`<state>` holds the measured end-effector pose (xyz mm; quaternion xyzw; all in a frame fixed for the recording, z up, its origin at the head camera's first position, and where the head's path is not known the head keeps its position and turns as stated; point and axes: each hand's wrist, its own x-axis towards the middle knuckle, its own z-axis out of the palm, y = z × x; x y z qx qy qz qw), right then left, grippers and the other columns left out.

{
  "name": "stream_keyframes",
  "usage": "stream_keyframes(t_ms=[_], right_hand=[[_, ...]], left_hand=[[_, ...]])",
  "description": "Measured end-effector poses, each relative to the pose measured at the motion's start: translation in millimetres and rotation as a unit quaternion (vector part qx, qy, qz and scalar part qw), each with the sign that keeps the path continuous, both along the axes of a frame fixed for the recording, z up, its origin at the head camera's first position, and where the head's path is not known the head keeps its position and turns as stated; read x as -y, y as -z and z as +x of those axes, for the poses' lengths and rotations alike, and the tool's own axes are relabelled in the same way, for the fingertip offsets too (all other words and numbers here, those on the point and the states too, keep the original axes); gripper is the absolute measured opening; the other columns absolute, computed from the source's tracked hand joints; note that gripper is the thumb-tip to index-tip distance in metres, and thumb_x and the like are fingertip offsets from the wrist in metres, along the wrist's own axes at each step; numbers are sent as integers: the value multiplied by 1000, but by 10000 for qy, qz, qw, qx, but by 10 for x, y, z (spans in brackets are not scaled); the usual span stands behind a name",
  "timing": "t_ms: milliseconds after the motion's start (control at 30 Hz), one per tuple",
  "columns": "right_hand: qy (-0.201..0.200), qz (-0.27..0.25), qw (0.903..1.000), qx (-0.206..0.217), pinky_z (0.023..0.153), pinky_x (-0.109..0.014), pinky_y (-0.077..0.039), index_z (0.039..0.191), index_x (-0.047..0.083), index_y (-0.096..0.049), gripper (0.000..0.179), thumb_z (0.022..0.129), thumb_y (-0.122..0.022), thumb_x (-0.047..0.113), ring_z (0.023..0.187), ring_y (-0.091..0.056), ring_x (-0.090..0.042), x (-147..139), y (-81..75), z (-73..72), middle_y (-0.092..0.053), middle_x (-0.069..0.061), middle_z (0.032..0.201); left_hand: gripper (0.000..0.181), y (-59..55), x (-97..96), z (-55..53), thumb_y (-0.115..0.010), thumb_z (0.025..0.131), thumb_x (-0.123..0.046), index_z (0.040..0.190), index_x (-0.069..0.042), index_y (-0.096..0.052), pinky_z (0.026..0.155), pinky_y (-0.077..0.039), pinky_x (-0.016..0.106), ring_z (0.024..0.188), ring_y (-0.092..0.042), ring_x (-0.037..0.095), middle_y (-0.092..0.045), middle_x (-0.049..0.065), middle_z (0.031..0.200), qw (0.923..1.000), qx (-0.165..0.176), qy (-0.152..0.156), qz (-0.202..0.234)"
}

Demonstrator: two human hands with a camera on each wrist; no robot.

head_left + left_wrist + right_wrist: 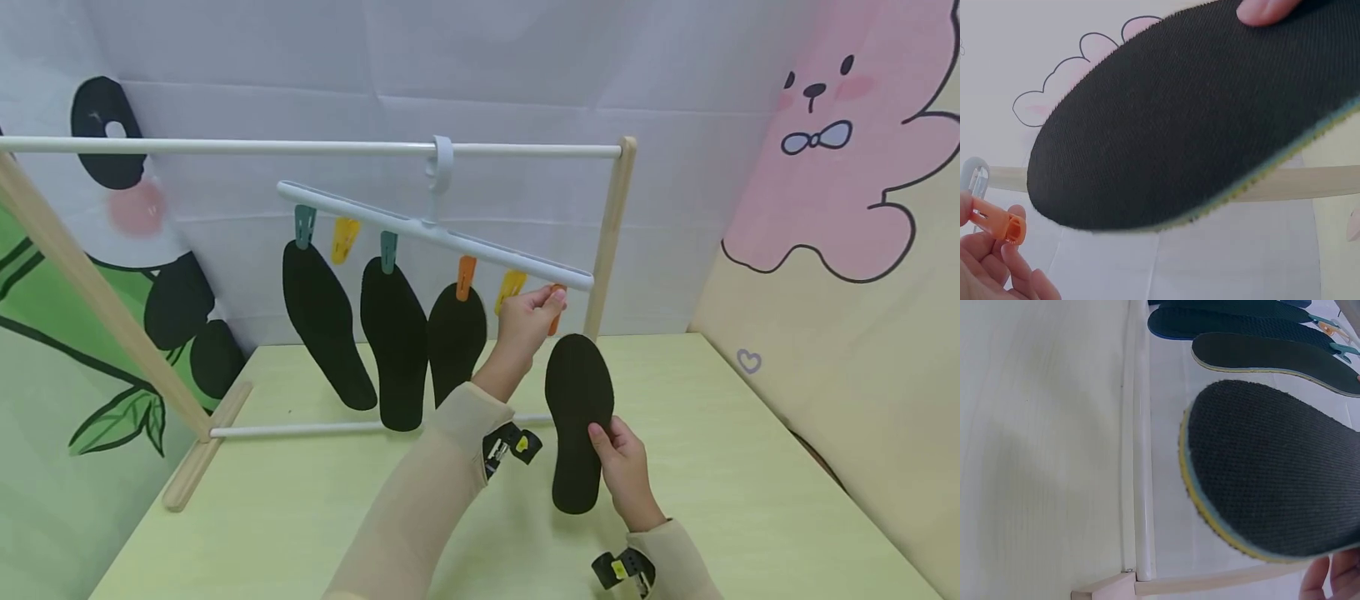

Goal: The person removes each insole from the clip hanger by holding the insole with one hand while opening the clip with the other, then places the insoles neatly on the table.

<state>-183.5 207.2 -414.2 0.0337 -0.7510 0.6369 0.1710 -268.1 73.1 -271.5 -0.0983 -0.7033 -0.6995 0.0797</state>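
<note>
At the low right end of a tilted white clip hanger (510, 260), my left hand (519, 332) pinches an orange clip (556, 323). Its mouth holds nothing in the left wrist view. My right hand (627, 468) grips a black insole (576, 412) by its narrower side, thumb on the near face. The insole stands upright just below the orange clip, apart from it. A yellow-and-blue edge shows on this insole (1179, 125) in the left wrist view. Three black insoles hang from other clips: one at left (321, 321), one in the middle (395, 350), one near my left wrist (456, 333).
The hanger's hook (442, 162) sits on the white top rod (300, 147) of a rack with wooden legs (611, 233). Two yellow clips, one at left (345, 240) and one nearer my hand (510, 287), hold nothing. A low white rod (300, 429) crosses above the pale tabletop (720, 467).
</note>
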Motion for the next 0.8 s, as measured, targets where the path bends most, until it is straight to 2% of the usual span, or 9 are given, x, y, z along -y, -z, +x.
stream_keyframes(t_ms=[200,800], right_hand=[[46,-31,9999,110,74,-20,-48,107,-16,-55,21,99,-51,4,79,-58,-2,-4,-17,17,-62,-6,91],[145,-44,9998,134,74,-18,-48,109,-16,-55,22,99,-51,3,79,-57,-1,-56,18,8,-62,-3,91]], left_hand=[[31,-12,45,2,-60,96,-13,121,5,-62,91,-48,32,107,-63,26,-67,19,108,10000,-4,50,3],[29,11,49,-13,-61,95,-12,118,5,-64,85,-49,29,104,-64,26,-67,20,107,9999,-62,6,100]])
